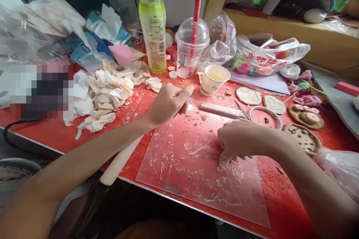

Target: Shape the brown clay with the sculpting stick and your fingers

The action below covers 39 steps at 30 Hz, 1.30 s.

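My left hand (171, 102) is closed above the far left part of a clear mat (157, 160), thumb laid along the curled fingers. Whatever it may hold is hidden. Lower and to the right, my right hand (241, 138) bends palm-down over the mat, one greyish fingertip down at its surface, apart from the other fingers. I see nothing in this hand. Pale smears and crumbs of clay are scattered over the mat. Just beyond the right hand lie a whitish stick-like tool (221, 110) and a pale ring (266, 117). A rolling pin (120, 164) lies under my left forearm.
At the back stand a green-yellow drink bottle (153, 33), a domed plastic cup (192, 50) with a red straw and a paper cup (214, 78). Crumpled tissues (109, 89) heap at left. Flat clay pieces (248, 96) and a dotted clay disc (303, 138) lie at right.
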Tool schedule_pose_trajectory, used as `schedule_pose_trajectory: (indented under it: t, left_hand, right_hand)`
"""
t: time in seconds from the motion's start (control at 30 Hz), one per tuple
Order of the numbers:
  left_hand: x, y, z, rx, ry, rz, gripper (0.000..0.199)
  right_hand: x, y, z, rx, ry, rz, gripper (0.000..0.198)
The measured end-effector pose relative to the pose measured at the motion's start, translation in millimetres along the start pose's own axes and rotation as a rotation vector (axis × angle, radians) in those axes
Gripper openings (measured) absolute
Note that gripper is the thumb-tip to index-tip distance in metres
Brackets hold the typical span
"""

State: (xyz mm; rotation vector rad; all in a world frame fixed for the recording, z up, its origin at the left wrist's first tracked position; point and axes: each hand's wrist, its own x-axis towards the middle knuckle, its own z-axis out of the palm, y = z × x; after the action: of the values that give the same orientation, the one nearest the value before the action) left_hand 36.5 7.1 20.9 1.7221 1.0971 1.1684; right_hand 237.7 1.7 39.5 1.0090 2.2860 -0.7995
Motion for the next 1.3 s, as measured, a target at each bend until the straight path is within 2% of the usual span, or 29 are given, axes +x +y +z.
schedule_pose_trajectory:
  t: [0.1,0.27,0.4,0.5,0.6,0.7,0.83,0.9,1.07,1.3]
  left_hand:
    - [0.2,-0.5,0.6,0.015,0.001,-0.003,0.061]
    - [0.8,-2.0,0.7,0.021,-0.002,-0.014,0.061]
    - [1.3,-2.5,0.3,0.012,-0.015,-0.015,0.062]
    - [0.7,-1.5,0.3,0.023,-0.022,-0.007,0.061]
    - [-0.4,-0.5,0.5,0.038,-0.026,-0.004,0.060]
    - [-0.1,-1.1,0.5,0.070,-0.037,-0.011,0.060]
    - [3.1,-4.7,0.0,0.270,-0.069,0.008,0.043]
    - [4.4,-6.3,-0.2,0.369,-0.095,0.034,0.032]
    - [3.7,-7.4,-0.2,0.296,-0.158,0.007,0.028]
    - [6.7,-10.0,0.0,0.077,-0.168,-0.062,0.013]
  right_hand:
    - [0.9,2.5,-1.4,0.033,-0.029,0.005,0.050]
    - [3.2,3.6,-4.9,0.106,-0.184,0.117,0.043]
    - [9.2,12.8,-4.0,0.256,-0.199,0.095,0.045]
    - [13.5,21.4,-5.7,0.440,-0.045,0.048,0.042]
    - [16.1,20.2,-11.2,0.584,0.170,-0.120,0.033]
    - [20.1,8.7,-15.7,0.799,0.264,-0.261,0.029]
    - [28.2,-3.4,-15.4,1.224,0.512,-0.289,0.013]
    - [30.9,-4.3,-14.7,1.337,0.594,-0.270,0.015]
    - [32.0,-2.1,-14.9,1.456,0.722,-0.260,0.018]
    - [32.5,-0.5,-14.9,1.495,0.774,-0.237,0.016]
